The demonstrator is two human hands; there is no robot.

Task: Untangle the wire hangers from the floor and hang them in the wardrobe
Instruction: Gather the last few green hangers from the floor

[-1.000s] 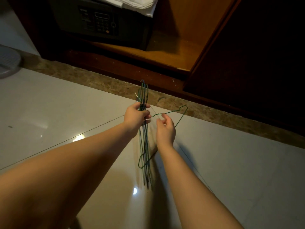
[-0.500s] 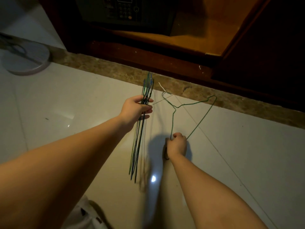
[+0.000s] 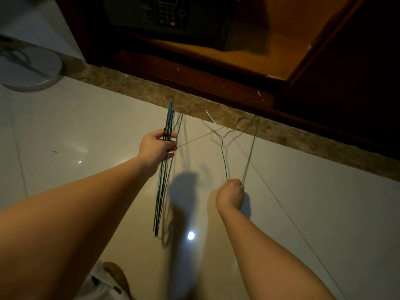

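Note:
My left hand (image 3: 157, 146) grips a bunch of several green and blue wire hangers (image 3: 162, 187) near their necks; the bunch hangs edge-on above the pale floor tiles. My right hand (image 3: 231, 195) is curled round one corner of a single green wire hanger (image 3: 251, 148), held apart to the right of the bunch, its hook end pointing toward the wardrobe. The open wardrobe (image 3: 249, 50) with its wooden floor stands straight ahead.
A dark safe with a keypad (image 3: 164, 14) sits inside the wardrobe at the left. A brown stone strip (image 3: 216, 113) runs along the wardrobe's base. A round white ribbed base (image 3: 32, 72) stands on the floor at far left. A slipper (image 3: 112, 276) shows at the bottom edge.
My right hand has pulled the single green hanger out of the bunch, down and to the right. The left hand has kept hold of the bunch.

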